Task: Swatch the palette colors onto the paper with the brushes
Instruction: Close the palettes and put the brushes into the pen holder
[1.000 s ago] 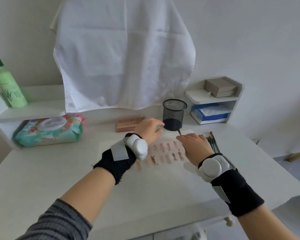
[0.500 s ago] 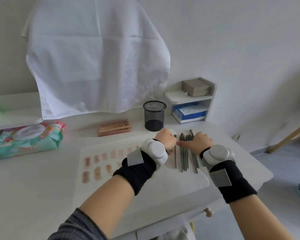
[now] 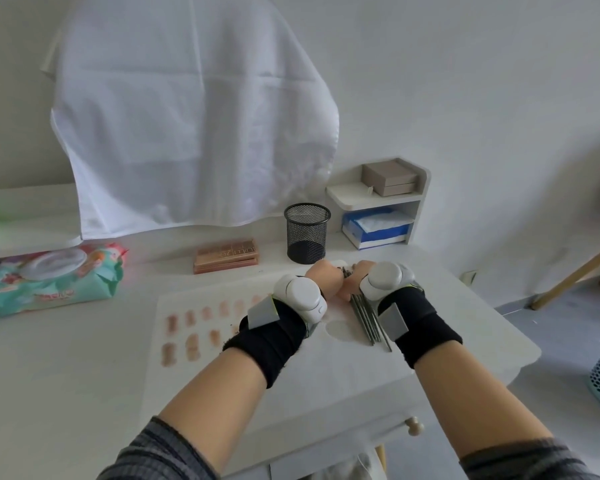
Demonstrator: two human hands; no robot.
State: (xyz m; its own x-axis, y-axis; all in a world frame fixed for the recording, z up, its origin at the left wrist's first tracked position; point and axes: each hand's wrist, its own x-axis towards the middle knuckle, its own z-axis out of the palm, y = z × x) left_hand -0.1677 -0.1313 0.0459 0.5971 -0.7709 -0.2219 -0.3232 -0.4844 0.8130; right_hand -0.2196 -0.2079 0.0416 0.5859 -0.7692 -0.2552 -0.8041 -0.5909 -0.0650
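Note:
A white paper sheet (image 3: 257,368) lies on the table with two rows of pinkish-brown swatches (image 3: 191,327) on its left part. The closed rose-gold palette (image 3: 226,260) sits behind it. Several thin grey brushes (image 3: 369,320) lie bundled on the paper's right side. My left hand (image 3: 326,280) and my right hand (image 3: 355,278) meet over the brush heads, both curled round the bundle; their fingers are mostly hidden behind the wrist devices.
A black mesh cup (image 3: 306,233) stands just behind my hands. A wet-wipes pack (image 3: 49,278) lies at the left, a small shelf (image 3: 378,199) with boxes at the back right. White cloth (image 3: 194,116) hangs behind. The table edge (image 3: 499,362) is close at right.
The view has swung back left a little. My hands have drawn together over the brushes, gathering the spread brushes into a tight bundle.

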